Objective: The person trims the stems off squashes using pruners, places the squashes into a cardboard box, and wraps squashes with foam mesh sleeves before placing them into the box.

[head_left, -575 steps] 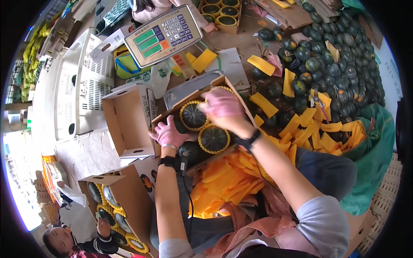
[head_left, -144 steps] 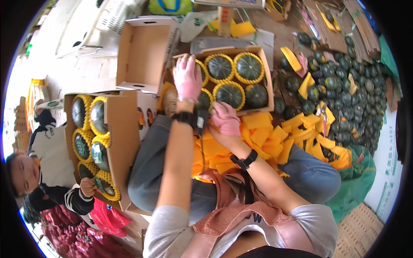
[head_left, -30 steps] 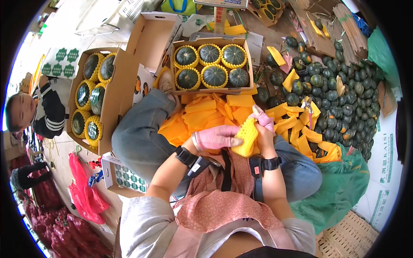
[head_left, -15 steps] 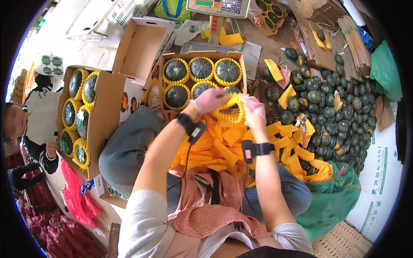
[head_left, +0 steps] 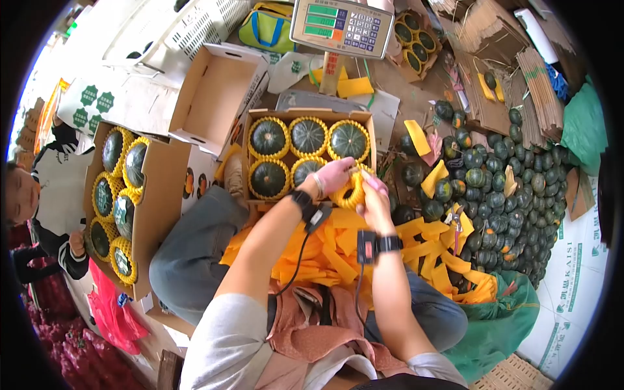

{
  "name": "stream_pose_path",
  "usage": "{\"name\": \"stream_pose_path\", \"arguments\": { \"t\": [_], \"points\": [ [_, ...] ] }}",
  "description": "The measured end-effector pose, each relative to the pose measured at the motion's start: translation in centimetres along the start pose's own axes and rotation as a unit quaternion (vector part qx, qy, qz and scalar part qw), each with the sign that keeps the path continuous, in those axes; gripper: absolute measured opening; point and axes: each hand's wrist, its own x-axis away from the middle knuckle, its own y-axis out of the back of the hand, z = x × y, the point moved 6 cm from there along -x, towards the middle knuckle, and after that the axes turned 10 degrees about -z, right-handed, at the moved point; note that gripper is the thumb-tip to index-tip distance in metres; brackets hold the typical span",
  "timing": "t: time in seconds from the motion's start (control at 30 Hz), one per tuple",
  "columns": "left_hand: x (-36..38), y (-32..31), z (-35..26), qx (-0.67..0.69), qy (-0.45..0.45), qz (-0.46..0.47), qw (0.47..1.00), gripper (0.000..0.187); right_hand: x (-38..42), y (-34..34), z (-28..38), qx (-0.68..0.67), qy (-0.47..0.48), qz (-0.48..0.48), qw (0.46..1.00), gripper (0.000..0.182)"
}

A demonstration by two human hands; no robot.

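Observation:
My left hand [head_left: 334, 176] and my right hand [head_left: 372, 186], both in pink gloves, hold a yellow foam net sleeve [head_left: 354, 189] stretched between them. They hover over the near right corner of an open cardboard box [head_left: 372, 138], where the squash under them is mostly hidden. The box holds dark green squashes [head_left: 308, 135] in yellow nets, three along the far row and two visible in the near row. A pile of flat yellow net sleeves [head_left: 325, 250] lies on my lap.
A heap of loose green squashes [head_left: 500, 188] lies to the right. An empty open carton [head_left: 214, 97] and a weighing scale [head_left: 333, 26] stand beyond the box. At left a person [head_left: 39, 208] holds a full carton [head_left: 123, 201] of netted squashes.
Over the last second my hands took a yellow net sleeve from my lap, stretched it open and carried it forward over the box's near right corner.

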Motion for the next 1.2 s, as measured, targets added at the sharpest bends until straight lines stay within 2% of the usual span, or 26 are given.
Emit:
{"name": "stream_pose_path", "arguments": {
  "t": [0.03,0.1,0.13,0.17,0.23,0.3,0.33,0.37,0.4,0.43,0.47,0.5,0.63,0.67,0.7,0.73,0.8,0.87,0.9,0.93,1.0,1.03,1.07,1.1,1.17,1.2],
  "points": [
    [0.6,3.4,-4.7,0.103,0.084,-0.026,0.991,0.014,1.9,0.3,1.3,-0.012,0.022,-0.012,1.0,0.022],
    [3.0,6.6,-7.3,0.072,0.06,-0.123,0.988,0.017,4.5,0.0,2.5,-0.004,0.081,0.041,0.996,0.025],
    [4.3,9.1,-9.7,-0.011,0.04,-0.159,0.986,0.017,4.8,-0.8,1.4,-0.014,0.095,0.063,0.993,0.024],
    [5.6,10.2,-9.8,0.019,0.12,-0.195,0.973,0.017,5.0,-2.2,1.0,-0.026,0.117,0.087,0.989,0.024],
    [7.4,10.9,-5.8,-0.086,0.133,-0.224,0.962,0.018,4.3,-4.4,0.1,0.064,0.157,0.088,0.982,0.018],
    [8.5,11.0,-2.5,0.026,0.16,-0.255,0.953,0.018,-1.2,-6.0,-3.6,0.072,0.443,0.119,0.886,0.019],
    [8.4,10.9,-1.5,0.026,0.138,-0.253,0.957,0.018,-1.5,-6.3,-3.2,0.051,0.409,0.124,0.903,0.02],
    [7.8,11.4,-2.9,0.01,0.052,-0.292,0.955,0.018,-1.4,-6.6,-2.1,0.031,0.373,0.131,0.918,0.021],
    [7.6,11.5,-2.7,0.024,0.086,-0.291,0.953,0.017,-0.9,-6.7,-0.7,0.077,0.403,0.127,0.903,0.023],
    [7.5,11.5,-2.4,0.039,0.123,-0.285,0.95,0.017,-1.5,-7.1,-1.0,0.019,0.333,0.169,0.927,0.02],
    [7.2,11.8,-1.9,-0.007,0.118,-0.293,0.949,0.015,-1.0,-7.4,0.1,0.041,0.376,0.159,0.912,0.018],
    [7.1,11.6,-1.3,0.006,0.113,-0.307,0.945,0.014,-0.7,-7.7,1.3,0.063,0.424,0.149,0.891,0.016],
    [6.6,11.4,0.8,0.071,0.171,-0.341,0.922,0.013,-3.3,-7.4,1.4,0.097,0.436,0.077,0.891,0.018],
    [6.5,11.5,1.0,0.085,0.191,-0.343,0.916,0.013,-4.2,-7.4,1.0,0.049,0.346,0.077,0.934,0.022],
    [6.6,11.1,1.9,0.125,0.215,-0.343,0.906,0.014,-4.8,-7.3,0.7,0.071,0.312,0.06,0.946,0.022],
    [6.6,10.9,2.6,0.164,0.238,-0.344,0.893,0.014,-4.7,-7.1,0.5,0.09,0.206,0.034,0.974,0.025],
    [6.8,10.1,3.7,0.262,0.281,-0.345,0.857,0.016,-5.2,-7.0,-0.4,0.088,0.162,0.028,0.983,0.027],
    [7.0,9.3,5.8,0.243,0.314,-0.295,0.869,0.016,-7.8,-6.7,-2.5,0.048,0.287,0.069,0.954,0.025],
    [7.1,9.1,6.6,0.233,0.33,-0.27,0.874,0.016,-7.7,-6.4,-2.2,0.127,0.34,0.048,0.931,0.021],
    [6.6,10.5,5.5,-0.018,0.298,-0.221,0.929,0.015,-7.4,-6.2,-1.7,0.203,0.39,0.025,0.898,0.018],
    [6.4,12.2,1.5,-0.161,0.203,-0.321,0.911,0.017,-4.2,-5.7,1.1,0.326,0.448,-0.043,0.831,0.007],
    [6.7,12.7,-0.7,-0.231,0.151,-0.367,0.888,0.019,-3.8,-5.2,1.3,0.347,0.429,-0.095,0.828,0.009],
    [6.8,13.0,-1.8,-0.204,0.134,-0.381,0.892,0.02,-1.8,-5.4,2.1,0.296,0.47,-0.078,0.828,0.012],
    [6.7,13.1,-3.3,-0.11,0.077,-0.39,0.911,0.024,0.4,-5.6,2.7,0.245,0.508,-0.062,0.824,0.014],
    [6.5,11.9,-5.3,-0.125,-0.027,-0.277,0.952,0.028,2.4,-6.2,2.2,0.318,0.534,-0.024,0.783,0.027],
    [6.5,11.2,-4.9,-0.207,-0.025,-0.228,0.951,0.03,1.8,-5.9,1.4,0.288,0.515,-0.022,0.807,0.028]
  ]
}}
